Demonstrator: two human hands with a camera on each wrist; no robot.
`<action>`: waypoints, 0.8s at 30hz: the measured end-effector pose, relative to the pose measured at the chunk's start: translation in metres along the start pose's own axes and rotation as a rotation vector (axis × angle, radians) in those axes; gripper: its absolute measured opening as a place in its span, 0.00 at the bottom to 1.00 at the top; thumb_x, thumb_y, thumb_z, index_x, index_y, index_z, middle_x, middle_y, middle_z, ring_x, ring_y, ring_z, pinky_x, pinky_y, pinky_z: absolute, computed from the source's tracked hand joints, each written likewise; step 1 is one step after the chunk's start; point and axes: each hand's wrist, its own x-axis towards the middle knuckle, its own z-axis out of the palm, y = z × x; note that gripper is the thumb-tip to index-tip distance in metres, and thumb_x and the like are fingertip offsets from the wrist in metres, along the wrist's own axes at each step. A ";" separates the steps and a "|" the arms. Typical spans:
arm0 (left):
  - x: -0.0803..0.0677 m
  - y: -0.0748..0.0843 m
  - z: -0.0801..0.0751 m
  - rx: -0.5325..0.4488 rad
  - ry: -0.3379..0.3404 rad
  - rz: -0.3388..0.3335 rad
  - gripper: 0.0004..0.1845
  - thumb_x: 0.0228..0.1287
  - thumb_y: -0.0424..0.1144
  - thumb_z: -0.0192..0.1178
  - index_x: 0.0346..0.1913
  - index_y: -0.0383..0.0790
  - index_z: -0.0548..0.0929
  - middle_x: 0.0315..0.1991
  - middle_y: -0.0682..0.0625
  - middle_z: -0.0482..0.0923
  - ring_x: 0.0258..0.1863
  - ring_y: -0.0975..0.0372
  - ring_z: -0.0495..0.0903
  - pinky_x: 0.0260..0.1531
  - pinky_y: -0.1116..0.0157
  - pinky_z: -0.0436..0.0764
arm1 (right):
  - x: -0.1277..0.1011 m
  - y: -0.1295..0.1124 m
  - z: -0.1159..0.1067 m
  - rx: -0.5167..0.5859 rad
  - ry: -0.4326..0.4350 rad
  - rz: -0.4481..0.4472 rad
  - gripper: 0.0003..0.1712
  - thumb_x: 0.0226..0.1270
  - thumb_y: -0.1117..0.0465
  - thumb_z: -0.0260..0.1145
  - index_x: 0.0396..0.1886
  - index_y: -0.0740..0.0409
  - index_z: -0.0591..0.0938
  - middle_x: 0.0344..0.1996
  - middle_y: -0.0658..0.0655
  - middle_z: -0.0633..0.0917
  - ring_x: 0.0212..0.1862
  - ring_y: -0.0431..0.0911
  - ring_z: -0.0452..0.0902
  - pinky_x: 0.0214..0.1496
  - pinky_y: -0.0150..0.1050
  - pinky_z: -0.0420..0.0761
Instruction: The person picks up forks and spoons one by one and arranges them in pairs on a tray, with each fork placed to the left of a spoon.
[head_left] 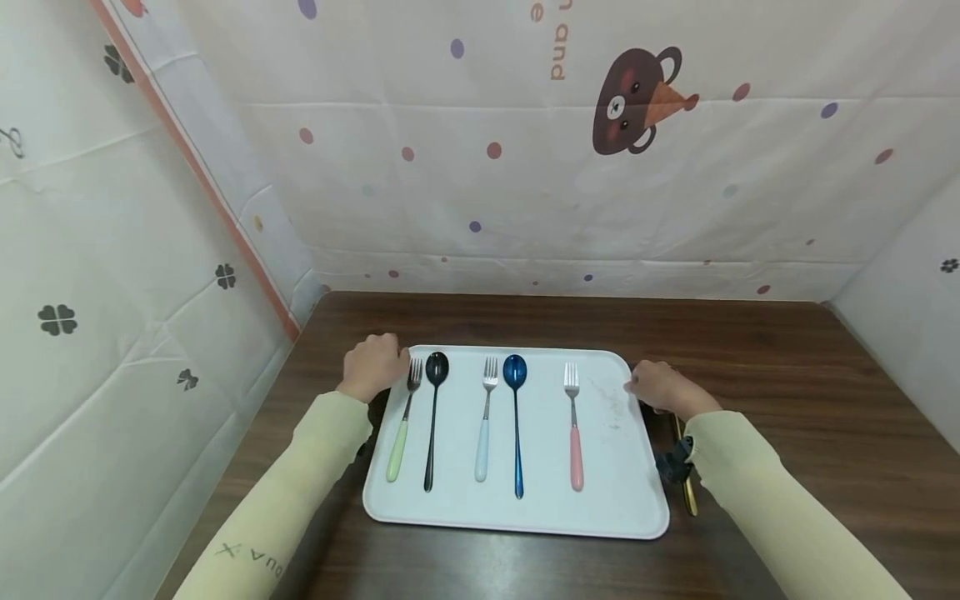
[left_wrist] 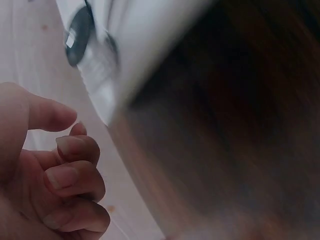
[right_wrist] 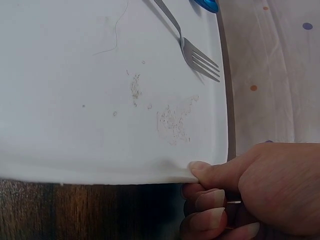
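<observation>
A white tray (head_left: pixel 615 508) lies on the table, and my right hand (head_left: pixel 667 387) pinches its far right corner, thumb on the rim and fingers below. My left hand (head_left: pixel 373 367) is at the far left corner; in the left wrist view its fingers (left_wrist: pixel 75 182) are loosely curled, with a gap to the blurred tray. From left to right the tray carries a green-handled fork (head_left: pixel 399 446), a black spoon (head_left: pixel 432 417), a light-blue-handled fork (head_left: pixel 482 442), a blue spoon (head_left: pixel 517 417) and a pink-handled fork (head_left: pixel 576 450).
A gold utensil (head_left: pixel 689 497) lies on the brown wooden table (head_left: pixel 810 467) right of the tray, partly hidden by my right arm. Patterned white sheets (head_left: pixel 450 192) hang behind the table and at both sides. Small marks (right_wrist: pixel 172 122) show on the tray near my right hand.
</observation>
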 end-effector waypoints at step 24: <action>0.003 -0.016 0.011 0.032 -0.289 0.002 0.23 0.75 0.45 0.42 0.59 0.30 0.74 0.52 0.36 0.79 0.40 0.50 0.78 0.44 0.49 0.78 | 0.001 0.010 0.002 0.063 0.019 -0.068 0.16 0.75 0.59 0.51 0.29 0.63 0.78 0.15 0.51 0.69 0.18 0.42 0.66 0.24 0.36 0.69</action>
